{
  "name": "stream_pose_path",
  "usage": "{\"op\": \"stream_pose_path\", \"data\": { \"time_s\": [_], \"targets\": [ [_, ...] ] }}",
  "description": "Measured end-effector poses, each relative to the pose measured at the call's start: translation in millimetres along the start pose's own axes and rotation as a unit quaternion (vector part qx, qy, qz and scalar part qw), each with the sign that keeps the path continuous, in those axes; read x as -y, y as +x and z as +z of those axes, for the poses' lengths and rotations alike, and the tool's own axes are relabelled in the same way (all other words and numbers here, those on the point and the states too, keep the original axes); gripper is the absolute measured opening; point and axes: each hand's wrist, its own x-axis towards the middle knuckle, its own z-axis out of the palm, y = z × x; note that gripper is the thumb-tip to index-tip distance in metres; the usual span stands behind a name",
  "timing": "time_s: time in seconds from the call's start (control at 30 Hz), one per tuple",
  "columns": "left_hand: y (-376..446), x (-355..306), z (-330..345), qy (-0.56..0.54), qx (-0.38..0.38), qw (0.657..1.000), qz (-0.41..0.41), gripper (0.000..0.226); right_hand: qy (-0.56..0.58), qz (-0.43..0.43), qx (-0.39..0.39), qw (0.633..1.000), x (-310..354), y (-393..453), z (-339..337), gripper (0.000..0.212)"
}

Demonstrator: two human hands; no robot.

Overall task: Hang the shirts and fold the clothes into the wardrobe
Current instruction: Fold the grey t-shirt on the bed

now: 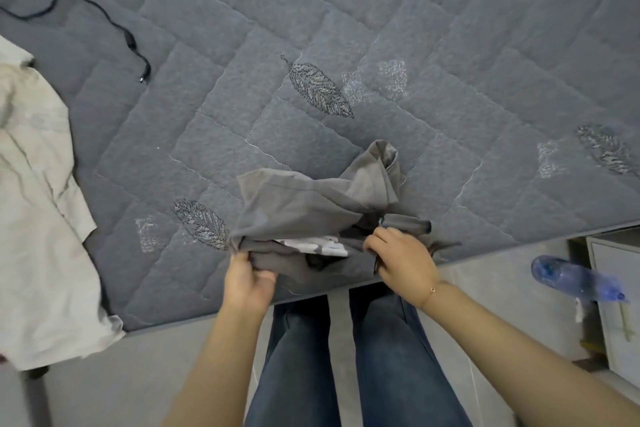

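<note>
grey shirt (304, 204) | bunched between hands | left hand (247, 279), right hand (401, 258) gripping

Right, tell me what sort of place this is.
Probably a bedroom: a bed with a grey quilted cover stitched with leaves, clothes on it, a beige shirt and a grey garment, and a white bedside cabinet alongside.

Garment (304, 208) on bed (381, 45) edge (near), cloth (38, 201) left, cable (104, 15) behind
</note>
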Motion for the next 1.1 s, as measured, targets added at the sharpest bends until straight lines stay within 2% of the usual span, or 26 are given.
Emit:
{"op": "stream_pose_path", "data": {
  "time_s": [0.07, 0.1, 0.2, 0.27, 0.33, 0.4, 0.43, 0.47, 0.5, 0.57, 0.6, 0.67, 0.7, 0.73, 0.8, 0.87, 0.9, 0.97, 1.03, 1.07, 1.1],
  "targets": [
    [-3.7, 0.0, 13.5, 0.051, 0.032, 0.998, 0.032, 0.030, -0.008, 0.019, 0.040, 0.999, 3.4, -1.6, 2.5, 0.027],
    [-5.8, -3.1, 22.5, 0.087, 0.048, 0.993, 0.060, 0.026, -0.007, 0.024, 0.029, 0.999, 3.6, -3.6, 2.1, 0.027],
    [-12.0, -21.4, 52.1, 0.158, 0.102, 0.973, 0.133, 0.031, -0.014, 0.024, -0.094, 0.995, 0.1, -14.2, -4.1, 0.031],
    [-14.5, -38.5, 66.1, 0.165, 0.126, 0.964, 0.169, 0.031, -0.026, -0.002, -0.190, 0.981, -0.7, -20.4, -9.8, 0.023],
    [-10.3, -56.8, 66.3, 0.154, 0.096, 0.964, 0.196, 0.025, -0.040, -0.030, -0.237, 0.970, 1.1, -21.5, -14.7, 0.038],
    [0.6, -74.1, 51.4, 0.129, -0.014, 0.974, 0.186, 0.019, -0.064, -0.043, -0.238, 0.968, 3.4, -19.0, -17.7, 0.049],
    [8.5, -79.9, 37.2, 0.126, -0.077, 0.975, 0.167, 0.020, -0.072, -0.043, -0.215, 0.973, 4.1, -16.9, -18.2, 0.050],
    [15.0, -82.5, 21.3, 0.133, -0.127, 0.973, 0.141, 0.027, -0.076, -0.035, -0.154, 0.984, 3.4, -14.7, -16.5, 0.050],
    [20.9, -81.9, 5.6, 0.150, -0.158, 0.970, 0.108, 0.035, -0.085, -0.012, -0.049, 0.995, 1.8, -12.2, -14.8, 0.053],
    [29.2, -74.0, -19.1, 0.190, -0.172, 0.965, 0.048, 0.045, -0.086, 0.049, 0.147, 0.984, -1.9, -9.8, -7.4, 0.056],
    [31.8, -68.9, -26.6, 0.217, -0.170, 0.961, 0.035, 0.048, -0.087, 0.064, 0.202, 0.973, -3.6, -10.0, -2.4, 0.056],
    [32.9, -60.6, -32.8, 0.300, -0.164, 0.936, 0.081, 0.057, -0.084, 0.054, 0.214, 0.972, -5.3, -11.6, 4.5, 0.059],
    [31.3, -57.6, -32.6, 0.370, -0.167, 0.905, 0.132, 0.061, -0.070, 0.040, 0.194, 0.978, -5.1, -11.7, 5.1, 0.057],
    [28.8, -55.0, -30.7, 0.446, -0.176, 0.856, 0.194, 0.065, -0.031, 0.026, 0.151, 0.988, -3.3, -10.9, 3.4, 0.054],
    [18.5, -50.3, -20.0, 0.541, -0.185, 0.750, 0.331, 0.074, 0.061, 0.013, 0.006, 0.998, 3.5, -7.9, -3.3, 0.044],
    [13.2, -47.4, -2.0, 0.587, -0.135, 0.664, 0.443, 0.088, 0.061, 0.017, -0.170, 0.983, 8.6, 2.9, -9.7, 0.040],
    [15.4, -47.6, 9.5, 0.622, -0.086, 0.623, 0.466, 0.090, 0.041, 0.024, -0.215, 0.975, 11.5, 11.4, -13.9, 0.042],
    [27.1, -46.7, 29.6, 0.716, 0.013, 0.540, 0.443, 0.090, -0.006, 0.032, -0.211, 0.977, 14.5, 34.4, -21.1, 0.054],
    [43.9, -42.2, 44.6, 0.800, 0.076, 0.455, 0.384, 0.080, -0.054, 0.056, -0.110, 0.991, 13.6, 58.3, -24.1, 0.066],
    [51.6, -40.5, 50.0, 0.822, 0.099, 0.429, 0.360, 0.066, -0.063, 0.076, -0.046, 0.994, 11.4, 67.8, -22.0, 0.064],
    [58.1, -41.8, 54.5, 0.825, 0.118, 0.433, 0.344, 0.049, -0.054, 0.094, -0.004, 0.994, 7.3, 73.7, -17.8, 0.055]
  ]
}}
